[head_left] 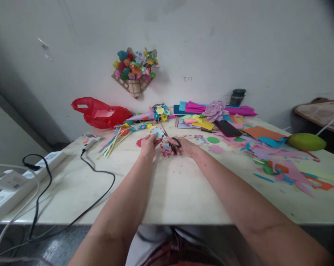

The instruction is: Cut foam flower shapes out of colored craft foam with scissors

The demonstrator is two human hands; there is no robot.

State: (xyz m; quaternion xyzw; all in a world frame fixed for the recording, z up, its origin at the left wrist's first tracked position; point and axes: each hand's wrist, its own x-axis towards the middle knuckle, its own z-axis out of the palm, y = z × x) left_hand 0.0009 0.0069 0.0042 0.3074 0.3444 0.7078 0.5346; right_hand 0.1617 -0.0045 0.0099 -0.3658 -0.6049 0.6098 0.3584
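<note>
My left hand (148, 144) pinches a small light-blue paper flower shape (157, 132) just above the table. My right hand (183, 146) is closed through the black handles of a pair of scissors (171, 142), whose blades point up toward the flower shape. Both hands work near the middle of the white table (167, 184). Small paper scraps (165, 151) lie under them.
Coloured paper sheets and offcuts (280, 162) cover the right side. A purple paper flower (215, 111), a dark phone (228, 128), a green object (307, 141), a red plastic bag (100, 112), a glue gun (90, 141) with its black cord, and a power strip (17, 184) lie around. A flower craft (135, 70) hangs on the wall.
</note>
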